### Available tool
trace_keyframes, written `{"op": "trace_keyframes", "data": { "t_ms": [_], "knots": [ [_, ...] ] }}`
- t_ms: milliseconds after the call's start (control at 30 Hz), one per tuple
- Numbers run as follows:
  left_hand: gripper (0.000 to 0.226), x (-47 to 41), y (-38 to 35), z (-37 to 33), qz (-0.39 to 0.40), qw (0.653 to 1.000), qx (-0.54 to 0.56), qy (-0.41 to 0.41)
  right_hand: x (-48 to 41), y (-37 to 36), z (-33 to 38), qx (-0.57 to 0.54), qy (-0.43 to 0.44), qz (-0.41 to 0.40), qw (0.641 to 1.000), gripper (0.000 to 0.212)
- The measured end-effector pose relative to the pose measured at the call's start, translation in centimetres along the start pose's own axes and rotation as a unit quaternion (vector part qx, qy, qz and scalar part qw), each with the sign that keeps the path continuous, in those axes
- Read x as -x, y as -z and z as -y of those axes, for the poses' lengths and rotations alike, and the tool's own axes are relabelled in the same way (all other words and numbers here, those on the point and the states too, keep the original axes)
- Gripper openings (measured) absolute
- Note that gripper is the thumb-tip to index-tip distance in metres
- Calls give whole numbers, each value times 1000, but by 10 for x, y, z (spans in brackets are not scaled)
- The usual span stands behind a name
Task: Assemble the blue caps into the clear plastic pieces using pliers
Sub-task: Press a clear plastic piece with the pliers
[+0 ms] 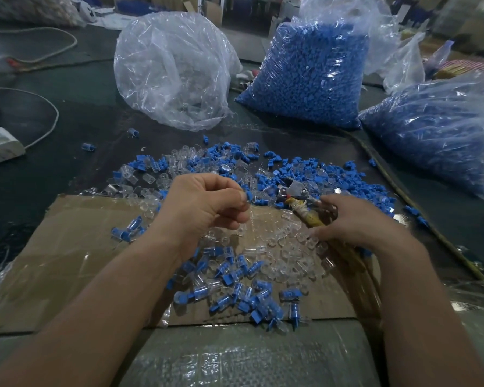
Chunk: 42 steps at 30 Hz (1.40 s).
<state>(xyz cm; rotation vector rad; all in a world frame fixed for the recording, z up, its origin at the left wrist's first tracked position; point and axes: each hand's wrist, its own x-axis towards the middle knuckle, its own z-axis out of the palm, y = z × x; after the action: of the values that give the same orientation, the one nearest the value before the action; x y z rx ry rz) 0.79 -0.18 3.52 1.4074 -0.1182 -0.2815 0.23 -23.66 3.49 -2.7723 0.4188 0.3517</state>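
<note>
— What has the left hand got?
— A small blue plastic cap. Its grip is clamped on it between thumb and forefinger, just above the heap of loose blue caps and clear plastic pieces spread over the dark worktop.
— And the right hand?
— Its grip is apart, fingers fairly straight, lying on the tape-wrapped handles of the metal pliers. They rest on the heap, head pointing away from the person.
— Anything put together?
— Yes, clear pieces with blue inside lie on the brown cardboard sheet, nearest the person. Behind the heap stand a crumpled clear plastic bag and a bag packed with blue caps
</note>
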Motion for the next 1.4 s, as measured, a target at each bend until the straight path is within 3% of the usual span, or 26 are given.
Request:
{"op": "trace_keyframes", "data": {
  "t_ms": [233, 367, 467, 633, 733, 1067, 1400],
  "knots": [
    [7, 0, 0, 2, 11, 1000, 8, -1, 1, 3, 5, -45, 9, -43, 998, 65],
    [7, 0, -1, 2, 11, 1000, 18, -6, 6, 5, 9, -57, 31, -102, 993, 67],
    [5, -2, -1, 3, 2, 999, 30, -11, 14, 9, 13, -85, 80, -138, 984, 69],
    [7, -4, -1, 6, -15, 998, 55, -28, 20, 6, 24, -70, 182, -238, 951, 39],
    [10, -3, -2, 7, -32, 996, 66, -44, 22, 1, 29, -92, 216, -269, 934, 34],
    [8, -2, -5, 7, -81, 987, 52, -126, 24, -12, 42, -6, 300, -187, 935, 52],
    [18, -1, -7, 7, -87, 985, 12, -151, 27, -11, 44, -26, 296, -152, 943, 42]
  ]
}}
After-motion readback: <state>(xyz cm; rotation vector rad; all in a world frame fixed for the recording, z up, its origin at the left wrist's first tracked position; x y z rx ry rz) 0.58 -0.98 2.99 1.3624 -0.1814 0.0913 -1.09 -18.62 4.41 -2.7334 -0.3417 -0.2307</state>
